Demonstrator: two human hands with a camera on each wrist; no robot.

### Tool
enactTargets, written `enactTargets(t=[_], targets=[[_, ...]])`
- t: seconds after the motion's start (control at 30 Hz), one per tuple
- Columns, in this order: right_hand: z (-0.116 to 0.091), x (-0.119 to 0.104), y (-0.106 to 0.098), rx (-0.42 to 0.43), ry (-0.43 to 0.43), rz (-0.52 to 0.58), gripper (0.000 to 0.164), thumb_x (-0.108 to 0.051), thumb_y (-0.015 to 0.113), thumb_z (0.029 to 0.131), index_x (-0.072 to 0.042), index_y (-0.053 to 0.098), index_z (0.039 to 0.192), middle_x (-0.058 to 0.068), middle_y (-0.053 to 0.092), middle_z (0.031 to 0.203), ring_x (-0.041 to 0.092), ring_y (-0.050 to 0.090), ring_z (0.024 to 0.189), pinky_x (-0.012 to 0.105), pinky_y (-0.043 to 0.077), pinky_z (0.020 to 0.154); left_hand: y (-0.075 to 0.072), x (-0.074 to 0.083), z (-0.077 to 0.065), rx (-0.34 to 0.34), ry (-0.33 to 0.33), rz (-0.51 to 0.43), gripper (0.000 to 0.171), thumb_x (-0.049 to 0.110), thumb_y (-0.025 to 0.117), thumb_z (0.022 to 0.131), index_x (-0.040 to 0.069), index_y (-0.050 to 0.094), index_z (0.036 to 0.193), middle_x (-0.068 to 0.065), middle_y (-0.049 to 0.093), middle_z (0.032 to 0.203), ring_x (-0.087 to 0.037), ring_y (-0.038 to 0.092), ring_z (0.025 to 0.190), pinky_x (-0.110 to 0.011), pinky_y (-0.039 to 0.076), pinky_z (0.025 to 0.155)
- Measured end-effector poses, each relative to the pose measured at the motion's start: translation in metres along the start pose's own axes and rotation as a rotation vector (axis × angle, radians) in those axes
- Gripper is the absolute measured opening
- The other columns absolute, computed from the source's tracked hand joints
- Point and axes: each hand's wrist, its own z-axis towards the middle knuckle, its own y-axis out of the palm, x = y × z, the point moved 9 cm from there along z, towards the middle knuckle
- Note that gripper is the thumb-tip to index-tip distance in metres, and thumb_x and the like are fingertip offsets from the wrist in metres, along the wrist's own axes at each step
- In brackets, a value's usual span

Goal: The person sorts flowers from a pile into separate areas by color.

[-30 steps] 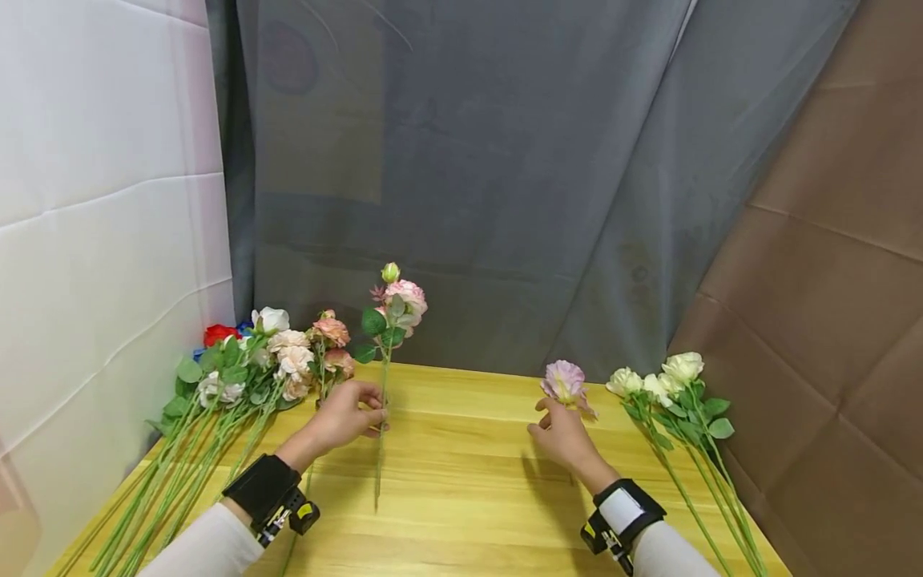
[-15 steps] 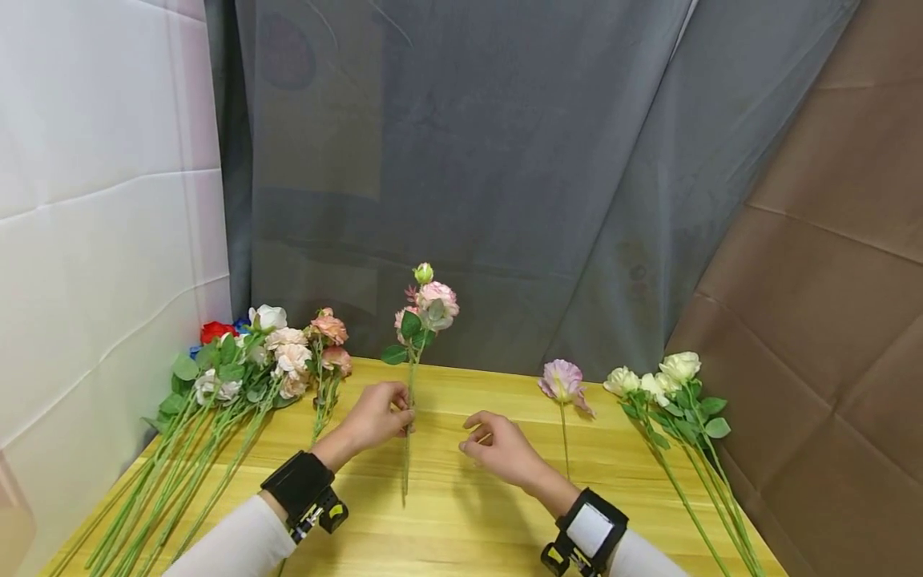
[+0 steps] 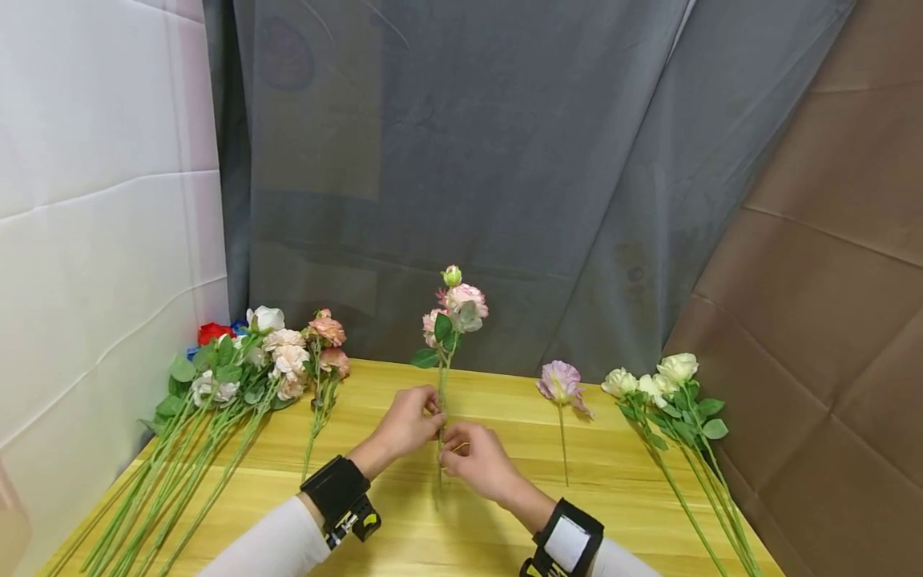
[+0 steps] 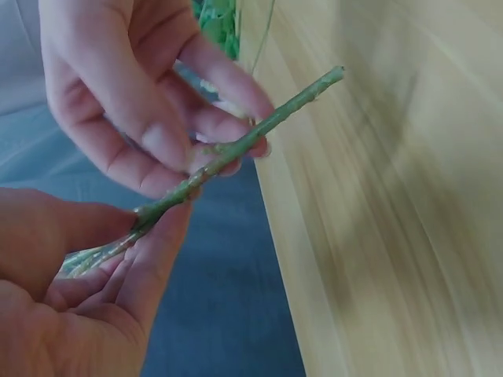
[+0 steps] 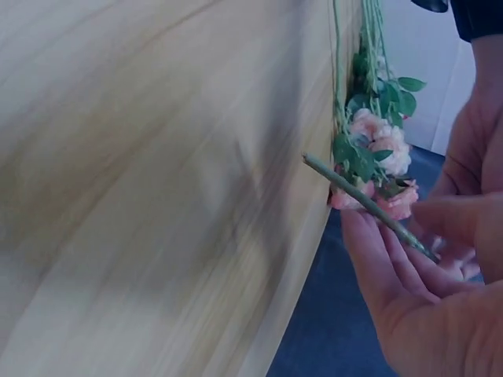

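My left hand (image 3: 409, 421) pinches the green stem (image 4: 271, 122) of a pink flower (image 3: 465, 300) between thumb and fingers. The flower stands upright above the table, with a green bud, a second pink bloom and leaves. Its bare lower end (image 5: 338, 181) points down. My right hand (image 3: 479, 461) is just below the left, around that lower stem. In the left wrist view, its fingertips (image 4: 255, 102) lie right at the stem, with its thumb (image 4: 161, 145) a little off it. In the right wrist view, its fingers are fairly straight behind the stem.
A mauve flower (image 3: 560, 381) lies right of my hands on the wooden table (image 3: 389, 537). Cream roses (image 3: 678, 369) lie further right. Peach-orange flowers (image 3: 328, 330) and a long-stemmed pile with white blooms (image 3: 267, 319) and a red bloom (image 3: 215, 332) lie left. A grey curtain (image 3: 461, 160) hangs behind.
My right hand has left the mauve flower and moved left to the pink flower's stem. My left hand has carried the pink flower rightward to the middle. The mauve flower stays on the table.
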Motion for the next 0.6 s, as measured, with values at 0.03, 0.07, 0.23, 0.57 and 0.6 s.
enactTargets(t=[0.03,0.07,0.23,0.57,0.6], targets=[[0.0,0.001,-0.001,0.021,-0.003,-0.006,0.022,-0.002,0.065,0.095,0.01,0.062,0.113,0.016,0.067,0.099,0.033,0.072,0.087,0.038,0.063,0.074,0.002,0.001,0.0,0.006,0.002,-0.002,0.014,-0.004,0.067,0.093,0.002,0.057,0.085,-0.006,0.062,0.079,-0.011,0.055,0.056,-0.021,0.042,0.05],[0.0,0.001,-0.003,0.046,-0.009,-0.018,0.021,0.0,0.066,0.094,0.011,0.062,0.111,0.016,0.068,0.097,0.031,0.072,0.085,0.035,0.063,0.071,0.004,0.001,0.0,0.013,-0.003,-0.008,0.014,-0.004,0.067,0.093,0.002,0.057,0.085,-0.005,0.061,0.079,-0.011,0.054,0.055,-0.021,0.04,0.05],[0.0,0.001,-0.011,0.162,-0.052,-0.097,0.011,0.006,0.069,0.089,0.007,0.066,0.099,0.013,0.07,0.085,0.025,0.072,0.074,0.025,0.059,0.059,0.008,0.005,0.0,0.065,-0.005,-0.001,0.014,-0.002,0.068,0.092,0.003,0.057,0.085,-0.004,0.06,0.078,-0.011,0.052,0.056,-0.02,0.037,0.049],[-0.004,0.005,-0.023,0.19,-0.096,-0.282,0.005,0.007,0.067,0.09,0.003,0.064,0.091,0.006,0.065,0.079,0.015,0.069,0.067,0.02,0.055,0.054,0.015,0.009,-0.001,-0.011,0.085,0.016,0.007,0.0,0.069,0.093,0.001,0.065,0.099,-0.006,0.067,0.087,-0.015,0.065,0.075,-0.025,0.054,0.062],[-0.006,0.007,-0.025,0.191,-0.093,-0.292,0.005,0.007,0.067,0.09,0.003,0.064,0.091,0.005,0.065,0.079,0.014,0.069,0.068,0.02,0.055,0.055,0.016,0.007,-0.002,-0.029,0.084,0.011,0.008,0.001,0.068,0.094,0.001,0.065,0.102,-0.006,0.068,0.09,-0.016,0.067,0.078,-0.026,0.055,0.065]])
